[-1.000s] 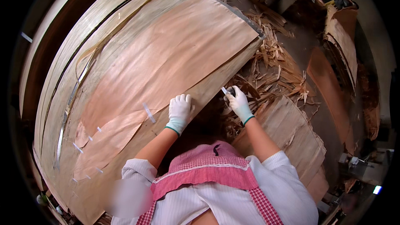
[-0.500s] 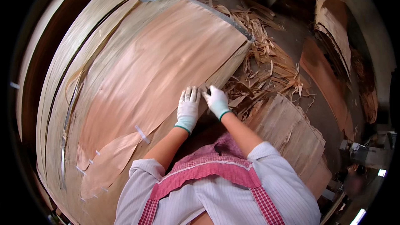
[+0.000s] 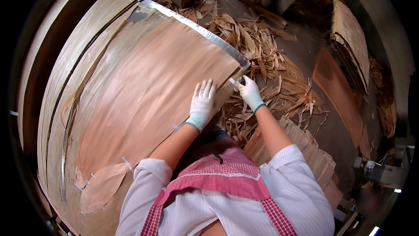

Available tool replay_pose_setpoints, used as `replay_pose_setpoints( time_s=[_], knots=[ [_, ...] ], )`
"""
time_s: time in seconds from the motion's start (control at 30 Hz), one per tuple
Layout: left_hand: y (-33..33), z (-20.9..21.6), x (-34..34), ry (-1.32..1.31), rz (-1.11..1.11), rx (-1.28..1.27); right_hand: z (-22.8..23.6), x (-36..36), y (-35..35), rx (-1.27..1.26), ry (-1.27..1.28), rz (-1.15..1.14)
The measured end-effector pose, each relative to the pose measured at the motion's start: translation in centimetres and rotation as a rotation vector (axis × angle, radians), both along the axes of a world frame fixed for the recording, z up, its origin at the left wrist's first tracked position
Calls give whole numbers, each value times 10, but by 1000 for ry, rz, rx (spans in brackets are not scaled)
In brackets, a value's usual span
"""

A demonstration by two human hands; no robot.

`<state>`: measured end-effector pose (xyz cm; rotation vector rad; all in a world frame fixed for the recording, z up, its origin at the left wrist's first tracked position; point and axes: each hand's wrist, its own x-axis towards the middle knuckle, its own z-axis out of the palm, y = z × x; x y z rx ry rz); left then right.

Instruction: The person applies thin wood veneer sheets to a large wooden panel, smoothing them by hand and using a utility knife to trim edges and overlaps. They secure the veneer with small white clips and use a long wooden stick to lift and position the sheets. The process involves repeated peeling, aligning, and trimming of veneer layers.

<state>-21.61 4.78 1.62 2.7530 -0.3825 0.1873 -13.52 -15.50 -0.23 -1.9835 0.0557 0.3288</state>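
Note:
A large pinkish wood veneer sheet [image 3: 148,74] lies over a stack of paler sheets [image 3: 98,44]. My left hand [image 3: 203,101], in a white glove with a green cuff, rests flat on the veneer near its right edge, fingers stretched out. At that edge, farther up, my gloved right hand [image 3: 248,93] is closed on a small black object [image 3: 241,80]. A pale flat piece [image 3: 232,80] sticks out from it over the veneer edge; its exact kind is unclear. Whitish tape strips [image 3: 127,163] cross the seam of a patch piece [image 3: 102,189] at the lower left.
Torn veneer scraps [image 3: 266,57] cover the floor right of the stack. A metal strip [image 3: 205,33] edges the stack's far end. Another veneer pile [image 3: 301,144] lies by my right arm. A reddish sheet [image 3: 336,87] and leaning sheets [image 3: 349,35] stand at the right.
My right hand has moved from beside my left hand up along the veneer's right edge, and the pale piece now shows. My left hand has shifted slightly right, staying flat.

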Motion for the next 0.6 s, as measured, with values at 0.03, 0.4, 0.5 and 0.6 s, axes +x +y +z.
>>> replay_pose_setpoints(
  time_s=[0.03, 0.4, 0.5, 0.6],
  knots=[
    [-10, -3, 19, -21, -42, -7, 1, 15, 6, -44, -18, -1],
    [-71, -14, 58, 118, -65, 323, 3, 20, -10, -481, -1, 98],
    [-81, -15, 60, 112, -1, 244, 4, -8, -17, 20, 328, -58],
    [-70, -7, 66, 174, 31, 37, 26, -25, -31, 163, 227, -134]
  ],
)
